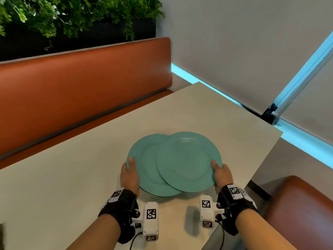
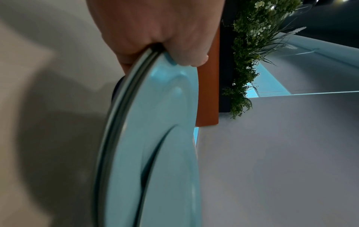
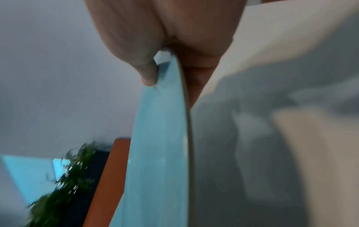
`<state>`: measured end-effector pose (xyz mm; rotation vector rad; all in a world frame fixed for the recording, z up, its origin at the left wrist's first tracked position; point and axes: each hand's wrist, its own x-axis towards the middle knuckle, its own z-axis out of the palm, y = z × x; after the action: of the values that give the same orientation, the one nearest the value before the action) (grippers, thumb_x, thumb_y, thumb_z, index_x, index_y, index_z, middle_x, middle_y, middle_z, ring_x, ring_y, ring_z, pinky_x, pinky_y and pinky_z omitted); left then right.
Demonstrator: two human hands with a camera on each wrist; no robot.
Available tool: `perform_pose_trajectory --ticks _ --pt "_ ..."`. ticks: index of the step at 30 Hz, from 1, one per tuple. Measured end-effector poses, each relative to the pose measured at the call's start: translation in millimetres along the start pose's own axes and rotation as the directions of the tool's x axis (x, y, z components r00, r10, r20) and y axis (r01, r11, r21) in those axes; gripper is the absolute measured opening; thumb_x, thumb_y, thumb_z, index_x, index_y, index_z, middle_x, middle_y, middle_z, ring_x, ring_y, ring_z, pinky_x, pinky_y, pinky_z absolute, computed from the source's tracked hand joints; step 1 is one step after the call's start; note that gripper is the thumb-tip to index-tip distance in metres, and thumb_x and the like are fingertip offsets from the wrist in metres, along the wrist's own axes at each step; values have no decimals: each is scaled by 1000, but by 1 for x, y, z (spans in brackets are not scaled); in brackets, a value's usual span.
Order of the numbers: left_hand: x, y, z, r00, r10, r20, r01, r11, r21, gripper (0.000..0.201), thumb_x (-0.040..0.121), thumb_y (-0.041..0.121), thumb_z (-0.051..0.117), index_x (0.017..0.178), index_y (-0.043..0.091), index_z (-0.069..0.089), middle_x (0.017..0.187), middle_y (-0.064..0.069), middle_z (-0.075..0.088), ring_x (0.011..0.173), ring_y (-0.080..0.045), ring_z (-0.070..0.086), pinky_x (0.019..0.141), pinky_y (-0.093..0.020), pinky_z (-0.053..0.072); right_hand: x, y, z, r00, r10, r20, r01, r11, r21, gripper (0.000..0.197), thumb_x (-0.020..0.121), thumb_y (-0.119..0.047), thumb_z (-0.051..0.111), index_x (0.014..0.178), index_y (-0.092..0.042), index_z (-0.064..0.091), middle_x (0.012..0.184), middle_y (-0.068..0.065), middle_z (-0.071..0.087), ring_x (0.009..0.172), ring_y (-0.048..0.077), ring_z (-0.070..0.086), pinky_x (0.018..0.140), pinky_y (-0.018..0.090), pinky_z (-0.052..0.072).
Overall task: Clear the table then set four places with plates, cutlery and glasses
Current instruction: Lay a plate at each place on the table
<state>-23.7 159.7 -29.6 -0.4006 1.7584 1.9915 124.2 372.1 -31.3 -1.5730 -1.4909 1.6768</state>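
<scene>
My left hand [image 1: 130, 175] grips the plate stack [image 1: 144, 165]; my right hand [image 1: 222, 175] grips the top plate [image 1: 187, 159], apparently separating it for placement.

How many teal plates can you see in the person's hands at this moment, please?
2 plainly: the upper plate gripped by the right hand, and the lower plate gripped by the left hand. The left wrist view shows stacked rims, so more may hide underneath.
</scene>
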Motion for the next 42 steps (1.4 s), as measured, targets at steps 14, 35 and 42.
perform_pose_trajectory --ticks 14,35,42 --pt "7 18 5 970 98 -225 -94 995 30 49 98 44 38 127 6 48 125 -16 58 94 -22 53 82 -32 45 32 53 -71 945 235 -229 -182 956 231 22 95 -25 48 109 -9 54 112 15 62 98 37 62 87 61 49" --pt "3 43 3 948 156 -276 -157 987 18 51 99 44 32 132 7 43 129 -16 54 114 -32 55 85 -33 46 30 32 -89 949 220 -226 -251 961 -118 56 88 -30 61 124 10 50 106 20 55 87 30 51 73 38 48" --pt "0 33 7 956 145 -256 -141 989 33 51 98 46 33 129 8 45 126 -15 56 108 -30 56 85 -35 46 30 30 -87 954 191 -233 -239 951 -197 59 87 -32 62 129 6 46 123 23 56 94 33 53 77 33 39"
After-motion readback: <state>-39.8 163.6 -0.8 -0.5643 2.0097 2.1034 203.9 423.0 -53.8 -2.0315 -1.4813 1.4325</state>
